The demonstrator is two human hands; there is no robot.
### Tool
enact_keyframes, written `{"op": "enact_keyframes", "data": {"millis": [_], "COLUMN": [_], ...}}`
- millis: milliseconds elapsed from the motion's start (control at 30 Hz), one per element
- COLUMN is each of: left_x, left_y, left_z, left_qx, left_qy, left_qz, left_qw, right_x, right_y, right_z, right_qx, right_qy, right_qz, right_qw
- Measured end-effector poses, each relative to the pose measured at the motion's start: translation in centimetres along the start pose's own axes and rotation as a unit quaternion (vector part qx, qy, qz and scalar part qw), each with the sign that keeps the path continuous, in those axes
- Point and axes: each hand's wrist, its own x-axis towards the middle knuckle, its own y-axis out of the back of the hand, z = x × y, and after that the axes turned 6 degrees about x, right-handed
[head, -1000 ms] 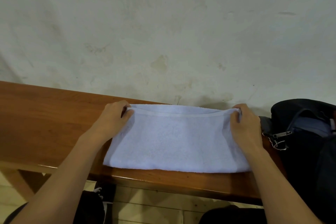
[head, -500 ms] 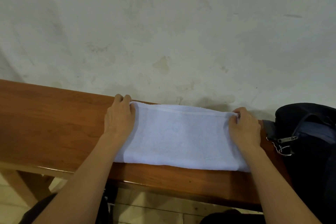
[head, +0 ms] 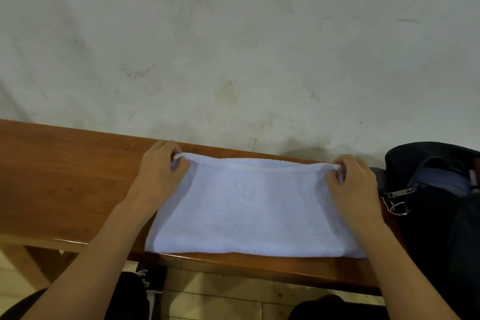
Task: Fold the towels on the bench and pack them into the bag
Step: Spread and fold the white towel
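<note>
White terry, the towel (head: 249,208) is lying flat on the wooden tabletop (head: 65,184), folded into a wide band. Its near edge is running along the tabletop's near edge and its far hem is sitting close to the wall (head: 233,47).

Both forearms are reaching in from the near corners of the view and angling toward each other. The left hand (head: 158,174) is resting palm down at the towel's far left corner, wrist on the wood just left of the cloth, fingers curled over the corner; its grip is pinching the hem between thumb and fingers, with a small tuft of cloth showing between them. The right hand (head: 353,179) is mirroring it at the far right corner, knuckles up and fingers curled inward, its grip pinching that end of the hem. Its forearm is lying over the towel's right edge.

Between the two hands the far hem is stretching as a slightly raised, taut line, while the rest of the towel is spreading toward the viewer, so the cloth is lying mostly nearer than both grips.

To the right, the dark bag (head: 436,189) is sitting on the tabletop just beside the right hand, its mouth gaping and a zip pull hanging at its left side. Pale floor tiles are showing beneath the tabletop.
</note>
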Motion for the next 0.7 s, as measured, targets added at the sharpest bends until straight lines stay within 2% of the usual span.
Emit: {"op": "enact_keyframes", "data": {"millis": [67,233,367,500,600,700], "left_x": [-0.3,-0.5,-0.2,0.0,0.1,0.0], "left_y": [0.4,-0.5,-1.5,-2.4,-2.5,-2.2], "left_z": [0.2,0.3,0.2,-0.3,-0.5,-0.4], "left_qx": [-0.065,-0.096,-0.095,-0.062,-0.056,-0.050], "left_qy": [0.042,0.096,0.134,0.122,0.101,0.114], "left_qz": [0.002,-0.010,-0.002,-0.007,0.004,0.034], "left_qw": [0.997,0.991,0.986,0.991,0.993,0.992], "right_x": [0.1,1.0,1.9,2.1,2.2,2.4], "right_y": [-0.2,-1.0,-2.5,-3.2,-3.3,-3.1], "right_z": [0.3,-0.3,-0.1,0.6,1.1,1.5], "right_qx": [0.054,0.140,0.126,0.082,0.062,0.050], "right_qy": [-0.007,-0.093,-0.110,-0.084,-0.065,-0.062], "right_qz": [0.009,0.026,0.001,-0.036,-0.024,-0.017], "right_qw": [0.998,0.985,0.986,0.992,0.996,0.997]}}
